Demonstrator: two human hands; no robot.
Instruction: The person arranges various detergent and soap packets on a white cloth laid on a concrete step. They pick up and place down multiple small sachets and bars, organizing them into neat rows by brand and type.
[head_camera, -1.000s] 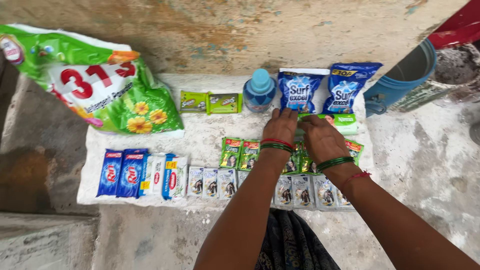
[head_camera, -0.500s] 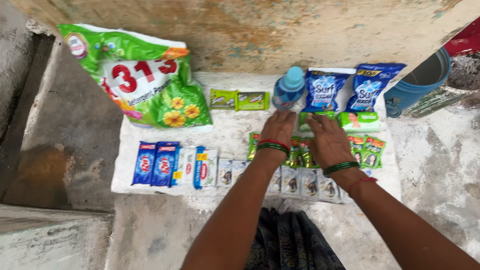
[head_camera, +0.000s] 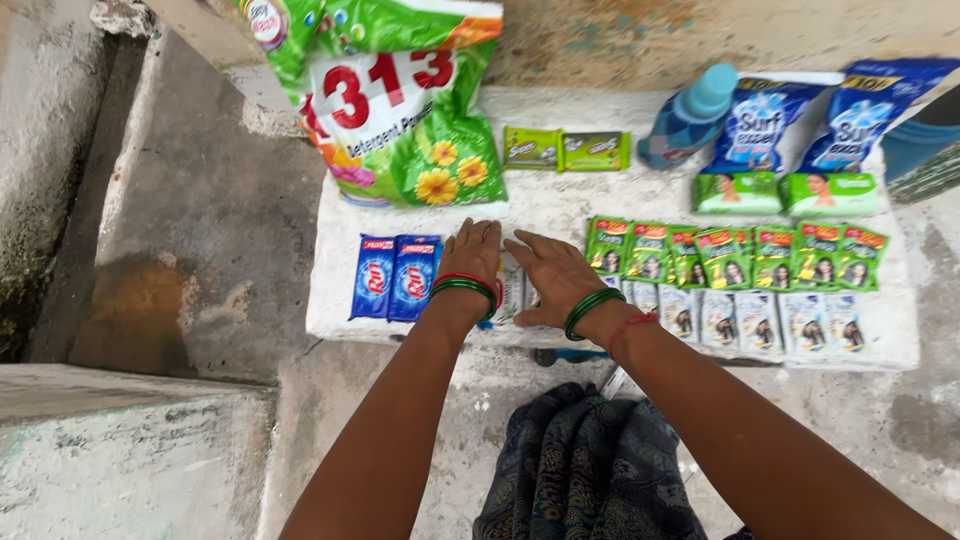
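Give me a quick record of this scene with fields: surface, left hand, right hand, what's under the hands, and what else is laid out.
Surface: white slab against a wall
Left hand: left hand flat, palm down, beside two blue packets
Right hand: right hand flat, palm down, left of the green sachet row
Under hands: small white packets, mostly covered
Also laid out: big green detergent bag, two green bars, blue bottle, two blue pouches, pale sachet row

White slab (head_camera: 560, 205) with detergent bag (head_camera: 395, 100), blue soap bars (head_camera: 395, 277), sachet rows (head_camera: 735, 255), bottle (head_camera: 690, 115).
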